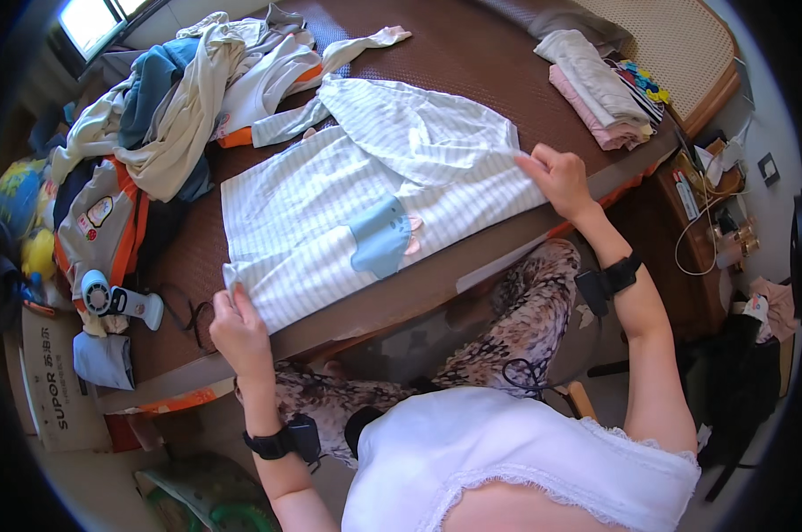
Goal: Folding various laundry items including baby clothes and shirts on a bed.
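Note:
A striped white and pale grey long-sleeved shirt [294, 193] lies spread over the brown woven mat, its near side folded inward. On that folded part is a blue animal patch [379, 236] with pink bits at one edge. My left hand [241, 332] pinches the shirt's hem corner at the mat's front edge. At the other end my right hand [560, 179] grips the shirt near its shoulder. One sleeve stretches away toward the clothes heap; the layers under the upper fold are hidden.
A heap of loose clothes [168, 113] fills the back left. Nearer lie a handheld fan [125, 299] and a folded bluish garment [103, 359]. Folded clothes [593, 93] are stacked at the back right, beside a rattan panel [660, 53]. The brown mat [454, 40] extends behind the shirt.

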